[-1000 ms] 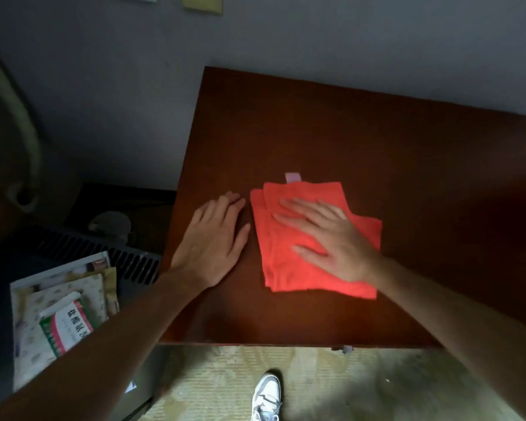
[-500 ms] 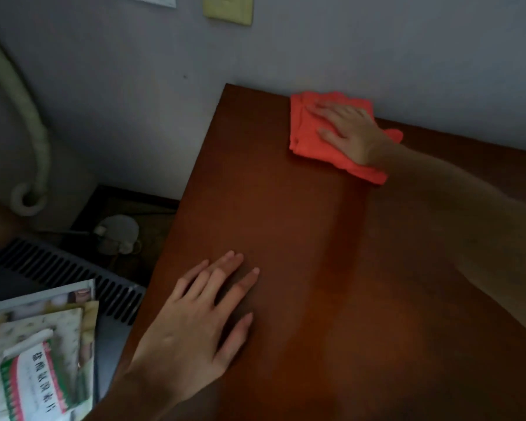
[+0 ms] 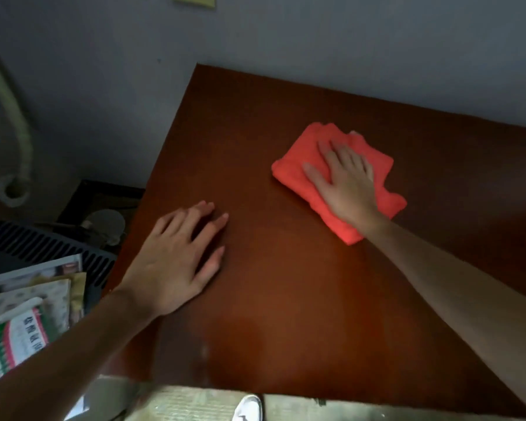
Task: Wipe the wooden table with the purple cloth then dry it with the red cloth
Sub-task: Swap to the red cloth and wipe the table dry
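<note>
The folded red cloth [image 3: 298, 165] lies on the dark reddish wooden table [image 3: 286, 299], toward the back middle. My right hand [image 3: 346, 183] presses flat on top of the cloth, fingers spread and pointing to the back left. Near the table's left edge my left hand [image 3: 179, 259] rests palm down on the bare wood, fingers apart, holding nothing. No purple cloth is in view.
A grey wall [image 3: 286, 41] runs along the table's back edge. Left of the table stand a dark slatted unit [image 3: 43, 247] and a pile of printed packets [image 3: 22, 323]. A pale hose [image 3: 16, 132] hangs at far left. A white shoe [image 3: 246, 408] shows on the floor in front.
My right hand slid the red cloth from the table's front up to the back edge by the wall, then pulled it back toward the middle. My left hand stayed flat near the left edge.
</note>
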